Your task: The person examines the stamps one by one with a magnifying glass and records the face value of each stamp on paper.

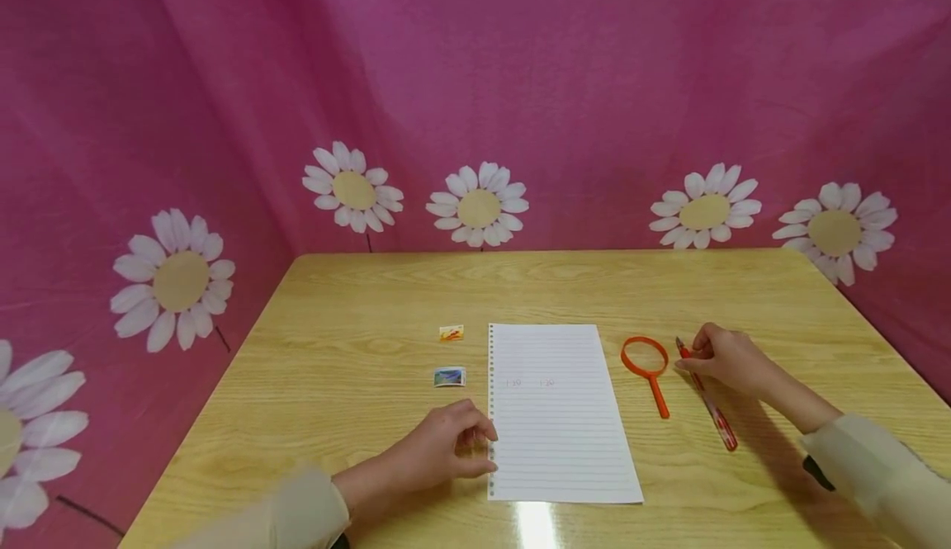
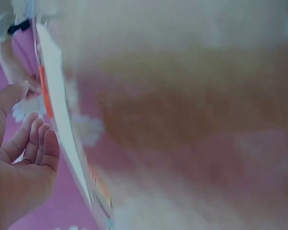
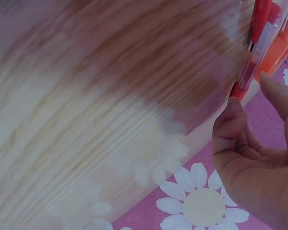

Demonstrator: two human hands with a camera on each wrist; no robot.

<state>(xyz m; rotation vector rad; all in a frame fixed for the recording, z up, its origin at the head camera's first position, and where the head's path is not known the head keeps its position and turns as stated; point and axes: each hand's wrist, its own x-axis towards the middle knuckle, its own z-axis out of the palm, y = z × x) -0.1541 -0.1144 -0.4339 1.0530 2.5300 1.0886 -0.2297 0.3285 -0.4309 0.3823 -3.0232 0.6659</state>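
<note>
At the right of the table a red pen (image 1: 716, 418) lies flat, its tip pointing away. My right hand (image 1: 731, 361) is at its tip end, the thumb across the pen and the curled fingers beside it, with a gap between thumb and forefinger. In the right wrist view the pen (image 3: 253, 57) runs down between thumb and fingers; a firm pinch is not plain. My left hand (image 1: 449, 443) is loosely curved at the left edge of a lined sheet of paper (image 1: 557, 450), holding nothing. Small reddish writing (image 1: 546, 383) is on the sheet.
An orange magnifying glass (image 1: 658, 398) lies between the paper and the pen. Two small picture stamps, a yellow one (image 1: 451, 333) and a blue one (image 1: 449, 377), lie left of the paper. A pink curtain with daisies (image 1: 520, 78) hangs behind the wooden table (image 1: 334, 318).
</note>
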